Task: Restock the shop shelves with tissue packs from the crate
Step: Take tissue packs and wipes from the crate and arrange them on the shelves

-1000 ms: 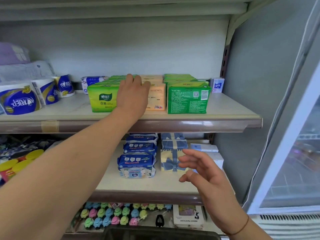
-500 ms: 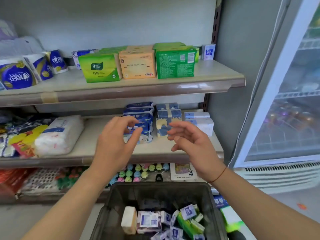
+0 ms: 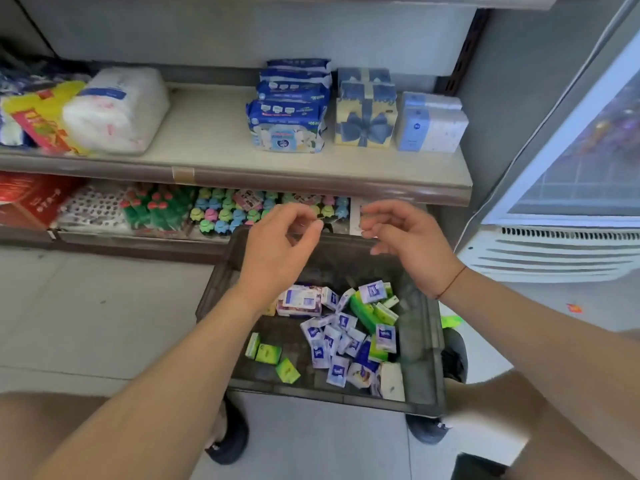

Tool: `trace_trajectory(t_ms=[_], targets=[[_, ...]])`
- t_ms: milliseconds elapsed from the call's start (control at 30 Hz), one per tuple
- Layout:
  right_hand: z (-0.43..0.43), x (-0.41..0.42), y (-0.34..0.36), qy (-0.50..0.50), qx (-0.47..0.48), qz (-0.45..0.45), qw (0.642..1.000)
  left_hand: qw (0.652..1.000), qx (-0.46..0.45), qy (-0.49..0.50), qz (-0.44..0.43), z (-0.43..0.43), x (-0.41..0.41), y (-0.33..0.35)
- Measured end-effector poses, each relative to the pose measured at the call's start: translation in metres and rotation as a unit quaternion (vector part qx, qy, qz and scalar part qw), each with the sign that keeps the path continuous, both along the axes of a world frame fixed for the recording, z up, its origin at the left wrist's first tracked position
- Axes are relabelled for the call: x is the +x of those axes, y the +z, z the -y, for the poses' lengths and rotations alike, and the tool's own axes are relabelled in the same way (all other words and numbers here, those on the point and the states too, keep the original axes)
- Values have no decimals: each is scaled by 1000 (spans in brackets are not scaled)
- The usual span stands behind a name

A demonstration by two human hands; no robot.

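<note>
- Tissue packs (image 3: 332, 337), small white-and-blue and green plastic-wrapped pockets, lay jumbled in the right half of a dark grey plastic crate (image 3: 420, 341) on the floor; their print was too blurred to read.
- A larger white-and-purple pack (image 3: 299, 301) sat at the back of the heap, its left end hidden by the left wrist.
- The left hand (image 3: 277, 247) hovered above the crate's far rim, fingers loosely curled, holding nothing.
- The right hand (image 3: 412, 244), a thin cord at its wrist, hung just beside it in the same loose curl, also empty; the two hands were near each other but apart.
- The left forearm covered part of the crate's left wall.
- Dark sandals (image 3: 228, 438) showed under the crate's near edge, mostly hidden.
- On the pale shelf (image 3: 214, 133) behind stood dark blue wipe packs (image 3: 287, 126), yellow-and-blue bow-printed packs (image 3: 365, 123) and pale blue packs (image 3: 429, 129).
- A glass-doored cooler (image 3: 571, 168) at the right was cut off by the frame.
</note>
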State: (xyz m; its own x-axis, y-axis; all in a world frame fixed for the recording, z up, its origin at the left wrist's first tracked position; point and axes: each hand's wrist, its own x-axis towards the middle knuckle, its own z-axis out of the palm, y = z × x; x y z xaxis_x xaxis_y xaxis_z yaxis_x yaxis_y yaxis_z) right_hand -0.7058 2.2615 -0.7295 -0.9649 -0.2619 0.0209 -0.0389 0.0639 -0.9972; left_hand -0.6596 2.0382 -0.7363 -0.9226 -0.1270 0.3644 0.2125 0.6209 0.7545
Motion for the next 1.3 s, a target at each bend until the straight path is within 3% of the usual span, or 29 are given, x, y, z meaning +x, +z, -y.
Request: trace_trajectory(t_ms=[167, 367, 567, 633, 733, 867, 1067, 1167, 1300], targets=[[1, 9, -55, 14, 114, 55, 992, 998, -36, -2, 53, 8, 4, -61], [-7, 2, -117, 76, 262, 123, 954, 981, -103, -45, 158, 12, -2, -141], [-7, -11, -176, 55, 310, 198, 928, 952, -147, -25, 266, 23, -5, -202], [0, -18, -198, 62, 380, 194, 902, 941, -160, -13, 297, 30, -6, -216], [12, -20, -234, 117, 506, 216, 826, 926, -184, -15, 328, 35, -10, -237], [17, -16, -273, 137, 612, 148, 765, 900, -190, 13, 392, 28, -22, -263], [28, -8, -310, 110, 651, 145, 737, 882, -258, 144, 368, 32, -35, -291], [47, -15, -320, 91, 665, 149, 726, 868, -268, 148, 392, 52, -51, -296], [50, -26, -326, 47, 618, 142, 772, 866, -244, 135, 415, 70, -58, -306]])
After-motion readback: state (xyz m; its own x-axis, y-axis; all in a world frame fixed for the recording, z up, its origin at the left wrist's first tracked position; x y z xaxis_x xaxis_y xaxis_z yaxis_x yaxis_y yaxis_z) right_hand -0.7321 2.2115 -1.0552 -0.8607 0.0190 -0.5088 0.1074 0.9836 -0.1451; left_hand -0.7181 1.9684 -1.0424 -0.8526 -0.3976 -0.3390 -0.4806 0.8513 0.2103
